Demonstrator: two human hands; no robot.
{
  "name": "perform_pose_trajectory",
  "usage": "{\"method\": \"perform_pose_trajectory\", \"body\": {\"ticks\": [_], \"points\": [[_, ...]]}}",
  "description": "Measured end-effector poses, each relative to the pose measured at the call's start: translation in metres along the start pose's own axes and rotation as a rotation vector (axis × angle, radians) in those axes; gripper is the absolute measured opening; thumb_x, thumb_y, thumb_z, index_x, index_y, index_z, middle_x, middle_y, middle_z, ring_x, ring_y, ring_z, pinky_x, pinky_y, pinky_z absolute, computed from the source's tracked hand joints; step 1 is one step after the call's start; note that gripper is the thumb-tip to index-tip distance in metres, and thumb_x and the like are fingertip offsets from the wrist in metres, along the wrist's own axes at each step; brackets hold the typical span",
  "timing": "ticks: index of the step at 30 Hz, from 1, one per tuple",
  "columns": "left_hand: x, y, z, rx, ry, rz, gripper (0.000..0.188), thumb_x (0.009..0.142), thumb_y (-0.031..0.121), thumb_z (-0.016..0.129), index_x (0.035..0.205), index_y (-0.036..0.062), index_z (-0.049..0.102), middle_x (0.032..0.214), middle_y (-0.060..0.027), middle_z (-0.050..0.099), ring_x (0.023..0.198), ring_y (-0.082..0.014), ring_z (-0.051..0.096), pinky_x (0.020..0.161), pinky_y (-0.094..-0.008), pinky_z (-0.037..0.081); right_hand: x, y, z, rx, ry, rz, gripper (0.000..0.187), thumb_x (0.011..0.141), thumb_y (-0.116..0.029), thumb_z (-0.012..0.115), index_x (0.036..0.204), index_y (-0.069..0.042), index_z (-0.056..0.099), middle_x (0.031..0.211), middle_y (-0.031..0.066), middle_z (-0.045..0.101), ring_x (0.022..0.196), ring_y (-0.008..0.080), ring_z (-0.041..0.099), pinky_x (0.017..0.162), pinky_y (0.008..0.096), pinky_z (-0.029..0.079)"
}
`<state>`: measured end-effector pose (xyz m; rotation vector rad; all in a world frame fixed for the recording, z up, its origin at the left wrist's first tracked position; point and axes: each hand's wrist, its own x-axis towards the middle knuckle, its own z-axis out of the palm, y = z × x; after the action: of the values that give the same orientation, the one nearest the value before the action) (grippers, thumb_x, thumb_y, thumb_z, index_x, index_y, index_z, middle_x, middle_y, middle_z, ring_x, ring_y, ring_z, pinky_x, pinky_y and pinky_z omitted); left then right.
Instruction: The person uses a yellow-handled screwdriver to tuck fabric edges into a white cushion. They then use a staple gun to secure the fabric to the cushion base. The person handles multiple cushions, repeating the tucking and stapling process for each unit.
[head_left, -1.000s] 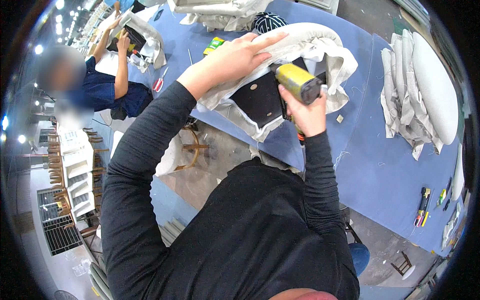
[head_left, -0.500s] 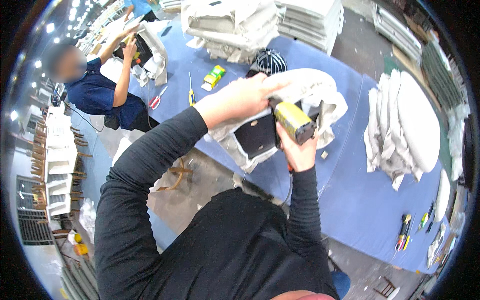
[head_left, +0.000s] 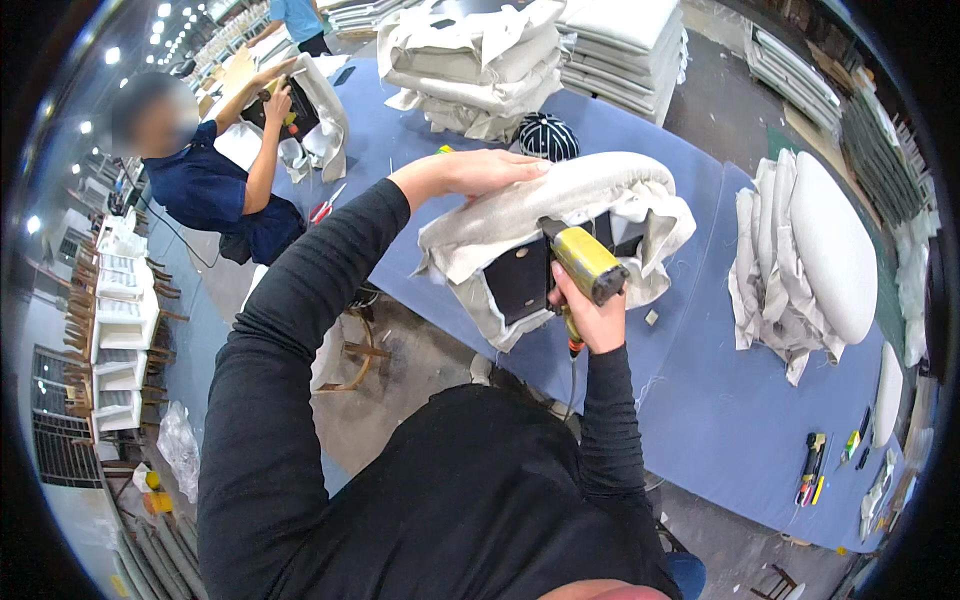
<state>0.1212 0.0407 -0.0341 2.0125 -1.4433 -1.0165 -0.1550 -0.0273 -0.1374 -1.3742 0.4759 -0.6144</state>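
Note:
My right hand point(head_left: 597, 320) is wrapped round the grip of a yellow and black staple gun point(head_left: 588, 264), with a hose running down from its handle. The gun's front end meets the underside of a seat cushion point(head_left: 570, 187), tilted up on the table. Light beige fabric is folded over the cushion's rim, around a black base board point(head_left: 519, 284). My left hand point(head_left: 482, 171) lies with fingers stretched along the cushion's upper edge, pressing on the fabric. Where the gun's tip touches is partly hidden by its body.
On the blue table point(head_left: 690, 400) stand piled covered cushions point(head_left: 470, 60), and more lean at right point(head_left: 835, 250). A dark striped round object point(head_left: 548, 137) sits behind my cushion. Hand tools point(head_left: 811, 468) lie at the right end. At left a co-worker point(head_left: 205, 185) handles another cushion.
My left hand has gone from a bent grip at the fabric fold to lying flatter along the upper edge. The cushion has tipped slightly; the staple gun stays against its underside.

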Motion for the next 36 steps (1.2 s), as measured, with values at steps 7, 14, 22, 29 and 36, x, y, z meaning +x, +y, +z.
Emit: {"method": "perform_pose_trajectory", "body": {"ticks": [7, 14, 22, 29, 36], "points": [[-0.015, 0.021, 0.039, 0.53, 0.257, 0.223, 0.089, 0.102, 0.04, 0.072, 0.172, 0.0066, 0.028, 0.163, -0.0286, 0.05, 0.146, -0.0481, 0.052, 0.123, -0.0483, 0.042, -0.008, 0.046, -0.034, -0.425, -0.041, -0.181, 0.044, 0.09, -0.014, 0.084, 0.13, 0.0, 0.071, 0.111, 0.0208, 0.082, 0.101, 0.0314, 0.082, 0.091, 0.04, 0.063], [-0.102, 0.009, 0.033, 0.116, 0.076, 0.237, 0.112, 0.075, 0.052, 0.09, 0.165, 0.0046, 0.046, 0.168, -0.0313, 0.045, 0.157, -0.0441, 0.044, 0.127, -0.052, 0.035, -0.232, 0.161, -0.16, -0.986, 0.038, 0.875, 0.065, 0.08, -0.028, 0.073, 0.143, -0.012, 0.067, 0.129, 0.0284, 0.074, 0.121, 0.0481, 0.071, 0.107, 0.0537, 0.057], [-0.083, 0.068, 0.219, 0.202, 0.318, 1.144, 0.031, 0.078, 0.042, 0.096, 0.095, 0.02, 0.083, 0.118, 0.0043, 0.078, 0.119, -0.0255, 0.072, 0.106, -0.0578, 0.046, -0.687, 0.224, -0.196, -0.989, 0.779, 1.791, 0.047, 0.085, -0.037, 0.069, 0.117, -0.005, 0.082, 0.123, 0.0229, 0.078, 0.121, 0.0393, 0.074, 0.102, 0.049, 0.06], [0.059, 0.118, 0.417, 0.481, -0.379, 1.226, 0.05, 0.089, 0.031, 0.083, 0.134, 0.0136, 0.073, 0.134, -0.0106, 0.072, 0.129, -0.0324, 0.065, 0.114, -0.054, 0.045, -0.705, 0.21, -0.151, -0.493, 1.159, 1.918, 0.036, 0.089, -0.036, 0.081, 0.108, -0.005, 0.077, 0.106, 0.0159, 0.077, 0.094, 0.0291, 0.075, 0.08, 0.0461, 0.06], [0.018, 0.065, 0.413, 0.03, -0.808, 0.765, 0.057, 0.092, 0.027, 0.081, 0.143, 0.0064, 0.067, 0.123, -0.02, 0.076, 0.111, -0.0438, 0.071, 0.094, -0.0537, 0.056, -0.571, 0.194, -0.16, -0.076, 1.52, 0.708, 0.019, 0.088, -0.008, 0.072, 0.105, 0.001, 0.071, 0.092, 0.0128, 0.074, 0.074, 0.0269, 0.071, 0.065, 0.04, 0.056]]}}
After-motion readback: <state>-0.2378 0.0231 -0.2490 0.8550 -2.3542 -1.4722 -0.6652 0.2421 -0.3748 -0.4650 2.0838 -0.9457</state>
